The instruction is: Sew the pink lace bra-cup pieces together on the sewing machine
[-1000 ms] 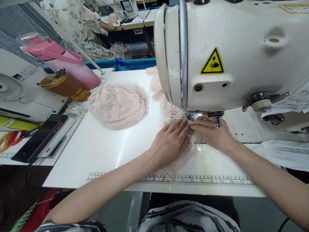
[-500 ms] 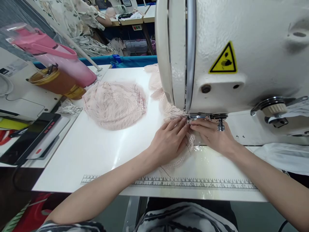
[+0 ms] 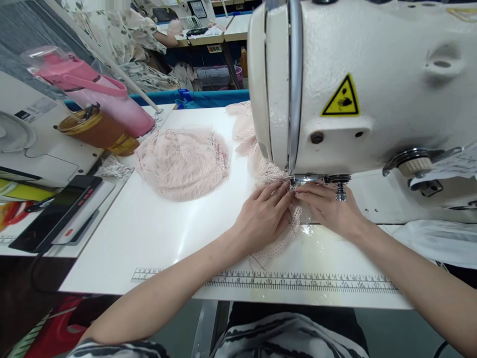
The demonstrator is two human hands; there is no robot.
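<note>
A white sewing machine (image 3: 365, 84) fills the upper right. Under its presser foot (image 3: 302, 179) lies a strip of pale pink lace (image 3: 283, 238), which also trails out behind the machine. My left hand (image 3: 263, 216) lies flat on the lace just left of the foot, fingers stretched forward and pressing the fabric down. My right hand (image 3: 328, 206) rests on the lace directly in front of the foot, fingers extended and close together, fingertips meeting those of the left hand. The needle itself is hidden by the machine head.
A pile of pink lace pieces (image 3: 182, 161) lies on the white table (image 3: 149, 233), which has a ruler (image 3: 298, 283) printed along its front edge. Left stand a pink bottle (image 3: 97, 94), a brown cup (image 3: 93, 132) and a black control panel (image 3: 55, 211). Another person (image 3: 122, 35) sits behind.
Both hands stay in place on the lace by the presser foot. Only the camera view shifts slightly.
</note>
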